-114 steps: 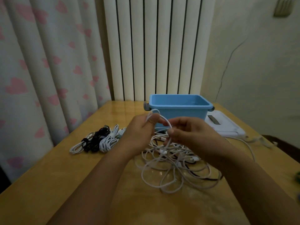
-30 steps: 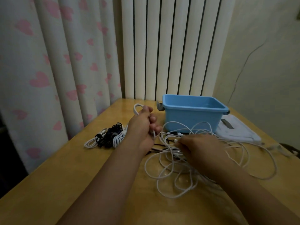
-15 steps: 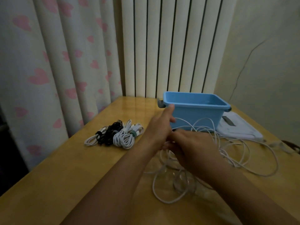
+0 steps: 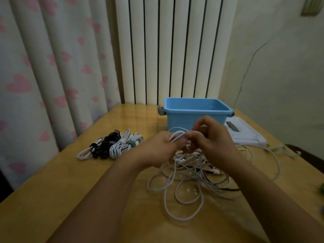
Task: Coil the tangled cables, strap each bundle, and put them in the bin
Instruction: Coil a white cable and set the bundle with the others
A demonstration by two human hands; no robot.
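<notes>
A tangle of white cables [image 4: 189, 183] with a dark one among them lies on the wooden table [image 4: 52, 199] in front of me. My left hand [image 4: 157, 148] grips a few loops of white cable [image 4: 177, 135] above the tangle. My right hand [image 4: 215, 141] meets it, fingers curled and pinching the same cable. The blue bin [image 4: 192, 111] stands just behind my hands; what I see of its inside looks empty. Several coiled, strapped bundles [image 4: 112, 144], white and black, lie to the left.
A white flat device [image 4: 245, 134] sits right of the bin, with a loose cable end [image 4: 280, 149] trailing toward the table's right edge. Heart-print curtains [image 4: 43, 76] hang at left and a white radiator [image 4: 166, 50] stands behind the table.
My hands have lifted slightly and the coil in my left hand has gained loops. The wide cable loops that spread to the right have been drawn in toward the tangle.
</notes>
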